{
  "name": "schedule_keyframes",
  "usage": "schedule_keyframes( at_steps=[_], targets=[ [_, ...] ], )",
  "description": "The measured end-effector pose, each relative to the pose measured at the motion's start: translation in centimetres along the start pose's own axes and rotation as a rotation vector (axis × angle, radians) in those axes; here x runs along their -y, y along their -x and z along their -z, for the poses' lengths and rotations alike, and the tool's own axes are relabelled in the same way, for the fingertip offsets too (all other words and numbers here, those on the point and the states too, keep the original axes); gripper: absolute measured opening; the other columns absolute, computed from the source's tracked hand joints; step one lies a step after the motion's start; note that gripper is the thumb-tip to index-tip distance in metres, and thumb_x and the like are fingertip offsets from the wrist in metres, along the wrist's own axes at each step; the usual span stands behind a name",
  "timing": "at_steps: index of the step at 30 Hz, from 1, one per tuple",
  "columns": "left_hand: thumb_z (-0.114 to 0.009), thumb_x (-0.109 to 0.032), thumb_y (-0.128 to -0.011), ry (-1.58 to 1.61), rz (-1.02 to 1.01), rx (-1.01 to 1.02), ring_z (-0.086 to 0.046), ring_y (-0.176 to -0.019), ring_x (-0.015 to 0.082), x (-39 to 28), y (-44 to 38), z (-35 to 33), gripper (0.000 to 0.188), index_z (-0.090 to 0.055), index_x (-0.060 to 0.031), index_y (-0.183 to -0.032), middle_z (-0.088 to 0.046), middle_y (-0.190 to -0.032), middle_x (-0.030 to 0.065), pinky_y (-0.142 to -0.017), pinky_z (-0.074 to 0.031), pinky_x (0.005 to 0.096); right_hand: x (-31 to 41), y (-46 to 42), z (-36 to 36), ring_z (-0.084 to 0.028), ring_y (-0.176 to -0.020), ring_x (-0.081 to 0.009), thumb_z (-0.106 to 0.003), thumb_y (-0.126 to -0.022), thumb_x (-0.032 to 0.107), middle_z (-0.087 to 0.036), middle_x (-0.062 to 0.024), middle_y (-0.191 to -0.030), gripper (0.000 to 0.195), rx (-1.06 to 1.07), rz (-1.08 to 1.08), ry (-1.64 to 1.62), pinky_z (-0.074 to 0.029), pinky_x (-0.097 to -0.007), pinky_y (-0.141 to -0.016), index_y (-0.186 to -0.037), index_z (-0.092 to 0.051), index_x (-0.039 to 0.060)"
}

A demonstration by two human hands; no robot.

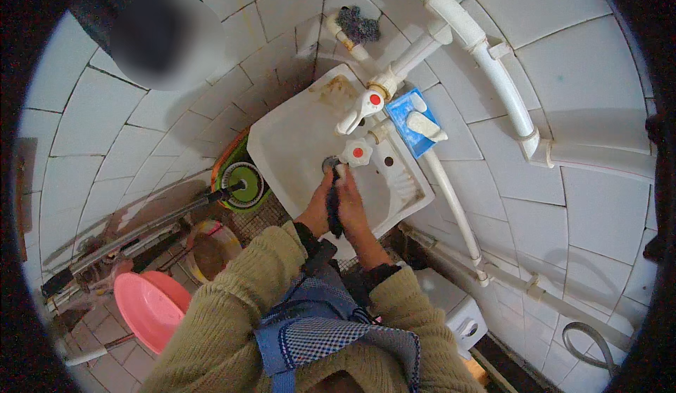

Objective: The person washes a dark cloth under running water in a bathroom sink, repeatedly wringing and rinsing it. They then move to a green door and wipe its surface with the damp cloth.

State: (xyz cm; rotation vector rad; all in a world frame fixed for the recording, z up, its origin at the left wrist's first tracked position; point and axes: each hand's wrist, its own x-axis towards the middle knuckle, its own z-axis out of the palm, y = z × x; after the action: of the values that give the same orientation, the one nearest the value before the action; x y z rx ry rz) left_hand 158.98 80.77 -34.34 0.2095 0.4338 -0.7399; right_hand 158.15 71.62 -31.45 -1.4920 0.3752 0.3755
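My left hand (318, 203) and my right hand (350, 195) are close together over the near part of a white sink (296, 124). Between them is a dark, elongated, soft-looking item (334, 208), and both hands press on it; its kind cannot be told. The fingertips are beside the metal drain (330, 164), just below a white tap with a star-shaped knob (358, 152). A lever tap (364, 109) sits farther back. On the sink's right rim a blue soap dish (413, 123) holds pale soap pieces (424, 126).
White pipes (496, 76) run along the tiled wall, with a dark scouring pad (359, 25) on a pipe end. At the left are a green spin-mop bucket (245, 182), a mop pole (142, 229) and a pink basin (150, 308). A white appliance (454, 308) stands lower right.
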Motion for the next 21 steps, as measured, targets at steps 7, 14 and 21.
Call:
schedule_keyframes(
  at_steps=[7,14,21],
  targets=[
    [-0.04,-0.052,-0.094,0.289,0.047,-0.074,-0.054,-0.102,0.019,-0.2,0.8,-3.2,0.045,-0.052,-0.0143,-0.116,-0.059,-0.108,0.0016,-0.091,-0.042,0.0468,-1.3,-0.8,-0.1,-0.009,-0.14,-0.0336,-0.029,-0.096,0.044,-0.007,-0.0108,-0.153,0.058,0.029,-0.194,0.818,-0.01,-0.0652,-0.104,-0.147,-0.014,0.0218],
    [-0.051,-0.038,-0.093,-0.073,-0.033,-0.212,-0.06,-0.097,0.021,0.2,0.9,-3.2,0.038,-0.055,-0.0086,-0.116,-0.062,-0.11,0.0068,-0.085,-0.05,0.0372,-3.3,-4.9,4.7,-0.043,-0.118,-0.0337,-0.035,-0.094,0.048,-0.043,-0.0153,-0.132,0.051,-0.262,-0.1,0.522,-0.038,-0.0511,-0.094,-0.131,-0.043,0.0139],
    [-0.045,-0.046,-0.094,-0.081,0.021,-0.214,-0.061,-0.084,0.0236,-0.8,0.9,-4.7,0.043,-0.056,-0.0087,-0.111,-0.062,-0.098,0.006,-0.075,-0.052,0.0411,-2.4,-2.8,6.5,-0.06,-0.089,-0.0213,-0.043,-0.093,0.049,-0.062,-0.0067,-0.103,0.047,0.104,-0.453,-0.828,-0.05,-0.0329,-0.077,-0.115,-0.056,0.0094]
  ],
)
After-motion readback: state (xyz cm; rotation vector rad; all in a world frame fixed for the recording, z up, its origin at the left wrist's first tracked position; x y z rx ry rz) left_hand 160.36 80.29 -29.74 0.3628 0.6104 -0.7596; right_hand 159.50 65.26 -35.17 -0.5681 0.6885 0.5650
